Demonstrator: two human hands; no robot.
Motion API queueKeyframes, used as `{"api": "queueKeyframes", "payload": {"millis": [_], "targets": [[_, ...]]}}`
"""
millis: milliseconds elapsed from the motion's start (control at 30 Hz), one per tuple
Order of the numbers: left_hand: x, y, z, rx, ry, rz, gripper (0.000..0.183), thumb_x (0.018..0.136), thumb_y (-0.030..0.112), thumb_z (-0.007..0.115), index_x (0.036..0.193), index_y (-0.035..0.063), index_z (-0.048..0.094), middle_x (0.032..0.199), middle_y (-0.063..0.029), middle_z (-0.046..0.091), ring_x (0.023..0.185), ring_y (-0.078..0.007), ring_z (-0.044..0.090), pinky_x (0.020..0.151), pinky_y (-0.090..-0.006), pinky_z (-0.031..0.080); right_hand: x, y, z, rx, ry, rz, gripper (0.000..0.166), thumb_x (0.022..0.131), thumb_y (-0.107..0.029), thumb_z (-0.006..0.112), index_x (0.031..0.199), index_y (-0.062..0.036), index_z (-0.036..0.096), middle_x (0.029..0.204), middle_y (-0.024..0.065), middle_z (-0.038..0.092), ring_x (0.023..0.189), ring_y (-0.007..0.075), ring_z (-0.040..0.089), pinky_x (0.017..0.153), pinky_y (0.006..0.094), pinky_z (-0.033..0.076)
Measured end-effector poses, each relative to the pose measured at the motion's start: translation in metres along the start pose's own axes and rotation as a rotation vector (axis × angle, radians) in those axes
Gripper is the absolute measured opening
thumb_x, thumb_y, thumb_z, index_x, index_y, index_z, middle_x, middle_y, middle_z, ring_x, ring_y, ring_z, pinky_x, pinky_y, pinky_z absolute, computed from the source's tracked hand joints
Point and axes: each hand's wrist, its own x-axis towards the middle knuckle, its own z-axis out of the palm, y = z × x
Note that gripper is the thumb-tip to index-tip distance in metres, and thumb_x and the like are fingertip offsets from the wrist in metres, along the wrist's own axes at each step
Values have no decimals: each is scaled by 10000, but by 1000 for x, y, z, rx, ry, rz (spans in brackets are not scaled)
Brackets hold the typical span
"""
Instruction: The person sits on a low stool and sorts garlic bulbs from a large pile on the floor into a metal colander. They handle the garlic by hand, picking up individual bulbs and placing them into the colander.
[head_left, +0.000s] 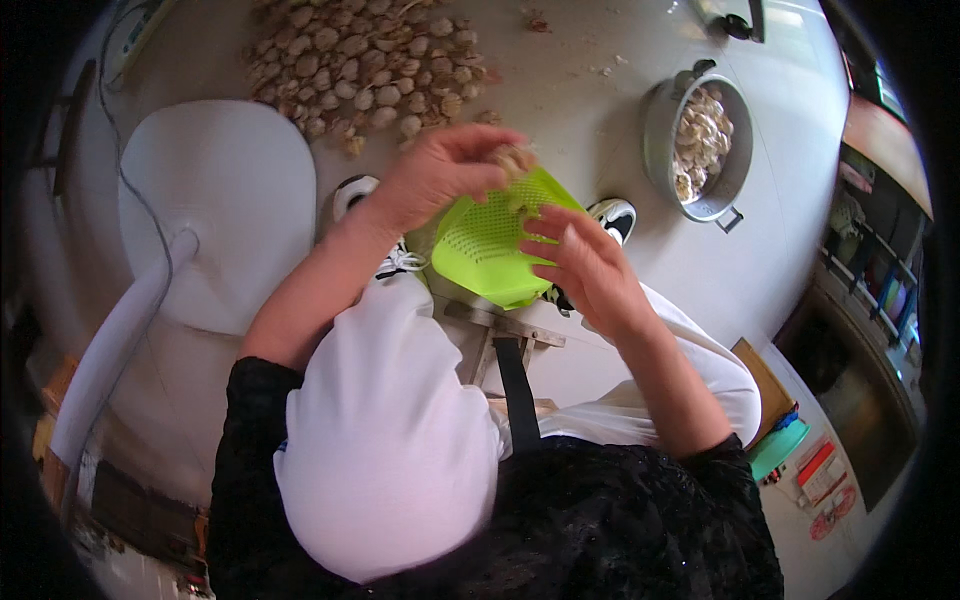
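My left hand (450, 169) holds a garlic bulb (512, 159), blurred, between thumb and fingers above the far edge of a lime-green perforated plastic basket (487, 259). Over the basket's right side is my right hand (589, 262), its fingers spread and nothing seen in them. A small blurred bit lies or falls between the two hands. The basket is between my shoes, beyond a low wooden frame with a black strap. Beyond my left hand a large heap of garlic bulbs (375, 71) covers part of the floor. To the right stands a metal pot (660, 142) with whitish garlic (703, 142) in it.
At left are the white base (225, 150) and curved post of a stand, with a cable along it. Garlic skins (604, 70) are scattered on the floor beyond the basket. A teal plastic container (780, 450) and a shelf with several things stand at right.
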Motion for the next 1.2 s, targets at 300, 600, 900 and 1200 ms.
{"api": "queueKeyframes", "payload": {"millis": [300, 600, 900, 1200], "targets": [[-12, -24, 11, 962, 95, 303, 381, 767, 177, 698, 1128, 85, 620, 866, -81, 604, 763, -198, 600, 697, -319, 496, 91, 18, -69, 777, -86, 193, 136, 903, -156, 512, 963, -40, 553, 876, 95, 593, 678, 170, 541, 674, 297, 501], [-2, -63, -83, 1482, 611, -80, 318, 847, 159, 586, 1164, 140, 569, 902, -130, 653, 773, -303, 648, 672, -400, 518, 63, -86, -253, 870, 563, -296, 702, 978, -520, 233, 1264, 103, 385, 1193, 236, 543, 1171, 335, 514, 1014, 414, 437], [-1, -45, -96, 1738, 658, -298, 284, 864, 164, 518, 1147, 148, 527, 855, -153, 668, 769, -351, 658, 669, -471, 517, -104, -97, -110, 176, 53, -177, 308, 990, -295, 447, 1175, -61, 528, 1006, 76, 587, 834, 155, 585, 754, 316, 525], [-19, -34, -43, 1539, 318, 237, 233, 783, 225, 646, 984, 129, 578, 885, -85, 641, 780, -280, 640, 632, -397, 517, -90, -96, -84, -196, 114, -341, 319, 956, -320, 528, 1104, -37, 537, 979, 97, 568, 819, 169, 574, 725, 295, 493]]}}
